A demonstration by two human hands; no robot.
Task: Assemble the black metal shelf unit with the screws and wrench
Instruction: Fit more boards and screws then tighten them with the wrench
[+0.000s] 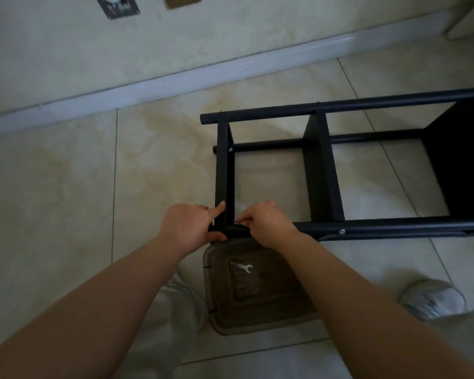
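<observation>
Both bare forearms reach forward from the bottom corners and converge at centre. Left hand (188, 224): back up, index finger extended forward, thumb tucked low, other fingers curled down in a grip. Right hand (264, 224): back up, fingers curled, fingertips (240, 220) pinching something small, too small to tell what. Hands near each other, not touching. Wrists roughly straight, both arms sleeveless in view.

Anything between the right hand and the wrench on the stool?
Nothing visible. The wrench lies bare on the brown stool, just below the right hand, which pinches something small at the shelf unit corner. The left hand grips that corner, off to the side.
</observation>
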